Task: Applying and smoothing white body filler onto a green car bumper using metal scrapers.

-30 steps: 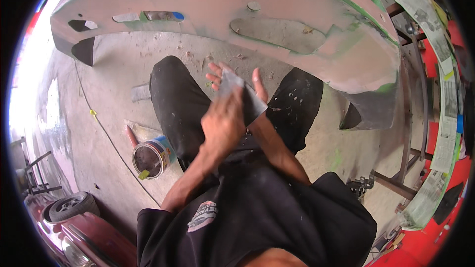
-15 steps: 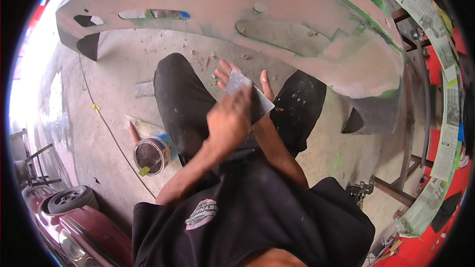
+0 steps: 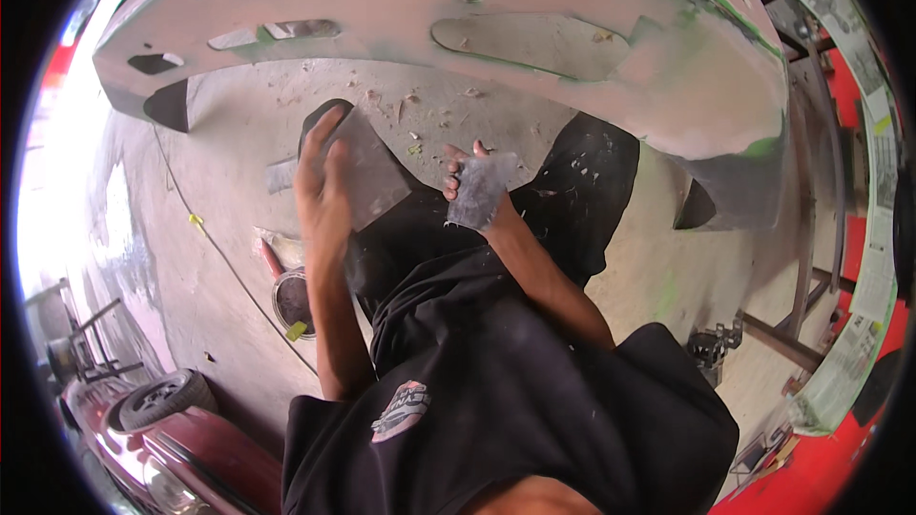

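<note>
Sandpaper is in both hands now. The left hand holds a larger grey sheet, with the fingers closed along its left edge and the thumb on its face, so the sheet stands out to the right of the fingers. The right hand pinches a smaller grey piece, which hangs down just below the fingertips. One second ago the two hands were pressed together over a single grey sheet in front of the knees; half a second ago they were still joined. Now they are apart, each with its own part. I judge that the sheet has been torn or folded apart, but the edge between the parts is not sharp enough to be sure which.

Under the hands are the person's black trousers, spotted with pale dust, and the black shirt nearer to the camera. Left of the left fingers, on the concrete floor, stands an open round tin with a red-handled tool beside it. Beyond the fingers, further away, a large pale grey car body panel with green edges spans the view, sanded dull. At the lower left lies a wheel on a dark red car.
</note>
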`<move>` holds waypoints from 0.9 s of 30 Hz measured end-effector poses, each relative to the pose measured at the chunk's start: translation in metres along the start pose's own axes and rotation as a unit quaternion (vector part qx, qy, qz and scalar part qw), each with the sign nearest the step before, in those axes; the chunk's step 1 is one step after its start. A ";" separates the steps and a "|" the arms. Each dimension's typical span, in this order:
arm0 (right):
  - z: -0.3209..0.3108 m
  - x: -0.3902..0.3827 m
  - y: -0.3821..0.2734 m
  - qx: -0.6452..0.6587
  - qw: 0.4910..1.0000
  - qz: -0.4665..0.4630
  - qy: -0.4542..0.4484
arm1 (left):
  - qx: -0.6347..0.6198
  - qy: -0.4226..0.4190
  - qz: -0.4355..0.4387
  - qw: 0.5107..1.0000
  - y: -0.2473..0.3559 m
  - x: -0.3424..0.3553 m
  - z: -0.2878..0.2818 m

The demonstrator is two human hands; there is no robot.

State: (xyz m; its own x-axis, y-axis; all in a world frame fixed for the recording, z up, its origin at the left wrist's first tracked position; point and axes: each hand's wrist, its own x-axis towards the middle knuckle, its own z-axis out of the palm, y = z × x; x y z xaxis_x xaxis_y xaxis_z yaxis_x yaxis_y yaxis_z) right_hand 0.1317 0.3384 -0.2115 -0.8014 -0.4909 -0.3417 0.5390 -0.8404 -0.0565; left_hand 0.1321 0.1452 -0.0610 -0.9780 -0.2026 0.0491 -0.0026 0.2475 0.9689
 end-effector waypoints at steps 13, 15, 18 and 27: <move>0.029 0.002 -0.011 -0.245 0.888 -0.233 0.311 | 0.090 -0.005 -0.026 0.996 0.030 -0.047 -0.004; 0.031 0.002 -0.012 -0.228 0.865 -0.265 0.362 | 0.107 -0.011 0.047 0.993 0.037 -0.049 0.005; 0.044 0.001 -0.010 -0.316 0.805 -0.344 0.366 | 0.122 -0.064 0.070 0.988 0.036 -0.053 0.020; 0.078 -0.031 -0.016 -0.096 0.984 -0.134 0.071 | 0.216 -0.084 0.184 0.955 -0.014 -0.044 0.051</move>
State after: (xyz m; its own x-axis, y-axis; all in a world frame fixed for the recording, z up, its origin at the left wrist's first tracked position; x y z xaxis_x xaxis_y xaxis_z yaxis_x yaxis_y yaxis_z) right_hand 0.1273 0.3487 -0.1268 -0.8844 -0.2102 -0.4167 0.3641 -0.8694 -0.3341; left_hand 0.1648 0.1991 -0.0895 -0.9488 0.1204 0.2920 0.2979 0.6485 0.7005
